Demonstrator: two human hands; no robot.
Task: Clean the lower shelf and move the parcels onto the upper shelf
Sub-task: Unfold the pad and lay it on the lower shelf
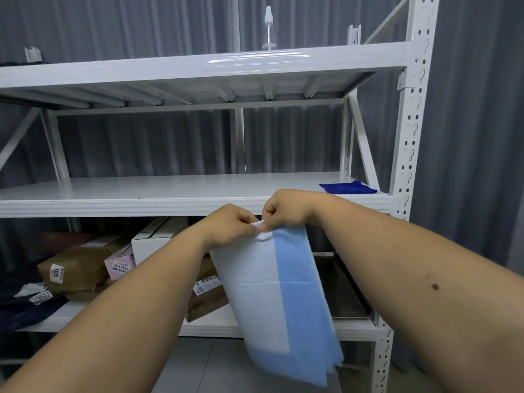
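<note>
Both hands pinch the top edge of a folded sheet: the left hand (229, 222) and right hand (286, 208) meet fingertip to fingertip, thumbs and forefingers closed on the sheet (278, 293), which hangs limp in front of the middle shelf (113, 207). It looks like thin, soft non-woven fabric, white on its left half and pale blue on its right, creased into rectangles, layered edges fanning at the bottom. The middle shelf is smooth white painted metal; at its right end lies a crumpled dark blue cloth (348, 188). Below it, on the lower shelf (215, 327), sit the parcels: a brown taped package (76, 265), a pink box (120, 263), a white carton (154, 236), and a dark metal tray (343, 290). Above it, the top shelf (198, 68) carries a clear spray bottle (268, 28).
</note>
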